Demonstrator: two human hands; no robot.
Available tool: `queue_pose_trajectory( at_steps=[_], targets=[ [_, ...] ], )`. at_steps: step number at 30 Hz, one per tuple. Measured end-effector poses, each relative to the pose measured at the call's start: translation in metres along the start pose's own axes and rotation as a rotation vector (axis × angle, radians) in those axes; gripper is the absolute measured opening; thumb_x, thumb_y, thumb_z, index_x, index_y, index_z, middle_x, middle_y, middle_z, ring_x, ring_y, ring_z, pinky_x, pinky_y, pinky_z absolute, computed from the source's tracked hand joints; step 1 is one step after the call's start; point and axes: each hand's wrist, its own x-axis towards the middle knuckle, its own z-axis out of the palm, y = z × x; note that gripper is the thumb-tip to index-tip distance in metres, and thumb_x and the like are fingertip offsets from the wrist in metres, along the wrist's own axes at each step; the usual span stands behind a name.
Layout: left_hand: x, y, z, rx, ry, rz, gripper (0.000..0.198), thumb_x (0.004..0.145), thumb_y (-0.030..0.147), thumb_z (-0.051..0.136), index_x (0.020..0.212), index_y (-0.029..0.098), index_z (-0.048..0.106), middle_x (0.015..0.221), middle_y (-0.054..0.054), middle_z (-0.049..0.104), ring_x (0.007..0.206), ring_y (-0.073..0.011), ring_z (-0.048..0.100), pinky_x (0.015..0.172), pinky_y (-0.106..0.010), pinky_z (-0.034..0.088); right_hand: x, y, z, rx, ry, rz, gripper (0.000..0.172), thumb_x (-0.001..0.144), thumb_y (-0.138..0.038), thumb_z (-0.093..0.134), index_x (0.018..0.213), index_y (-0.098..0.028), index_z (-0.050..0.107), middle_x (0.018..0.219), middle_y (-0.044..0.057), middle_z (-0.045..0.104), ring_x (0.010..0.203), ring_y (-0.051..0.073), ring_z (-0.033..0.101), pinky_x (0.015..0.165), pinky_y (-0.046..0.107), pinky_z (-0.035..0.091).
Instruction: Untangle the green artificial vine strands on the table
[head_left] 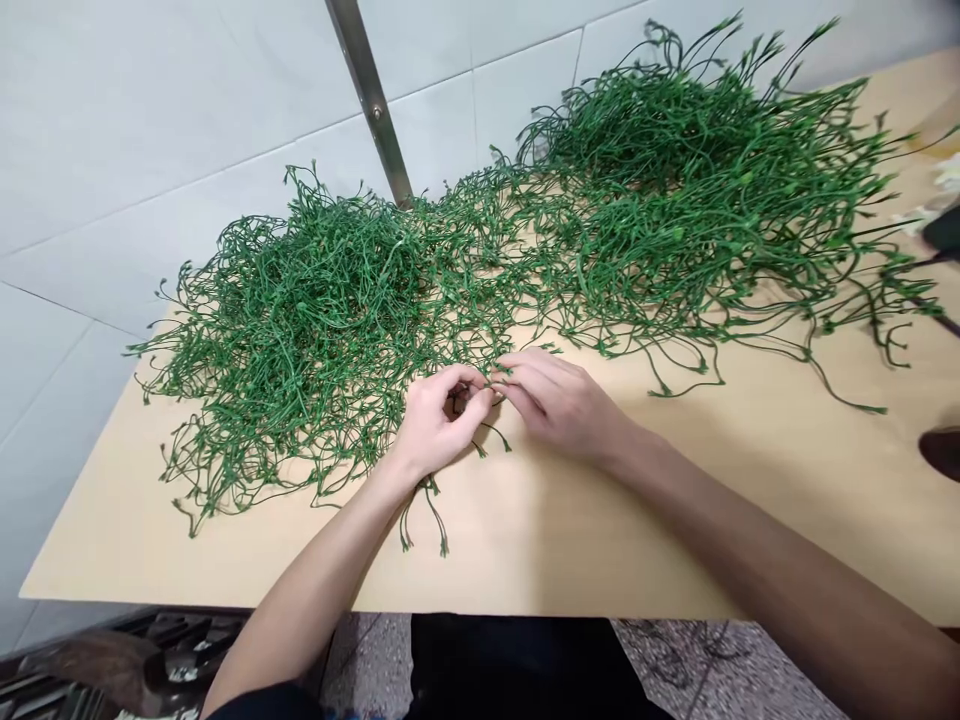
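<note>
Head view. The left hand point(439, 425) and the right hand point(559, 400) meet fingertip to fingertip over the table point(675, 520), just in front of the person. Both hands are closed in a pinch on one green stem point(496, 383): the left hand's fingers curl around it, and the right hand's fingers grip it from the opposite side. Branch ends point(427, 510) trail out from under the left hand onto the bare tabletop on the near side.

Directly beyond the left hand lies the left pile point(315, 320) of tangled green stems; its loose ends reach up to the fingers and partly hide them. Beyond the right hand and further out to its right lies the right pile point(690, 190), with long ends spread over the table. The two piles overlap beyond the point where the hands meet.

Behind the piles stands a tiled wall point(150, 120) with a slanted metal bar point(369, 95) against it. Well to the right of the right hand, at the frame edge, sits a dark object point(943, 450) that is cut off and cannot be identified.
</note>
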Motion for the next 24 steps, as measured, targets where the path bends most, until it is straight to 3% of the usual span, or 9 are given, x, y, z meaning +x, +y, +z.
queue_pose_trajectory(
  at_steps=[3, 10, 18, 24],
  targets=[
    [-0.0002, 0.0017, 0.0012, -0.053, 0.001, -0.069, 0.012, 0.081, 0.028, 0.061, 0.078, 0.017, 0.061, 0.066, 0.002, 0.061, 0.053, -0.0082, 0.049, 0.052, -0.021, 0.037, 0.0000, -0.0005, 0.0000, 0.001, 0.007, 0.002, 0.017, 0.095, -0.016, 0.044, 0.086, -0.017, 0.057, 0.092, 0.012, 0.070, 0.086, 0.022, 0.065, 0.073, 0.035, 0.057],
    [0.0022, 0.0031, -0.0019, -0.108, -0.074, -0.137, 0.009, 0.083, 0.022, 0.053, 0.078, 0.017, 0.059, 0.062, 0.004, 0.053, 0.058, -0.0101, 0.045, 0.057, -0.023, 0.035, -0.0005, -0.0018, 0.0032, -0.001, 0.038, -0.096, 0.015, 0.094, -0.012, 0.043, 0.087, -0.017, 0.055, 0.088, 0.010, 0.068, 0.082, 0.020, 0.062, 0.069, 0.033, 0.055],
    [0.0026, 0.0004, 0.0011, -0.041, -0.056, -0.056, 0.012, 0.077, 0.014, 0.042, 0.068, 0.019, 0.047, 0.064, 0.002, 0.051, 0.066, -0.0134, 0.048, 0.066, -0.026, 0.038, 0.0022, -0.0086, 0.0042, -0.027, 0.003, -0.132, 0.012, 0.093, -0.012, 0.042, 0.087, -0.018, 0.051, 0.085, 0.010, 0.067, 0.080, 0.020, 0.061, 0.065, 0.032, 0.054],
    [0.0007, -0.0007, 0.0021, 0.001, -0.056, 0.015, 0.014, 0.077, 0.012, 0.041, 0.071, 0.019, 0.051, 0.069, 0.000, 0.056, 0.071, -0.0144, 0.051, 0.069, -0.026, 0.040, 0.0002, -0.0077, 0.0033, 0.019, 0.019, -0.090, 0.010, 0.091, -0.011, 0.044, 0.086, -0.019, 0.048, 0.085, 0.012, 0.066, 0.079, 0.020, 0.062, 0.064, 0.032, 0.055]
  ],
)
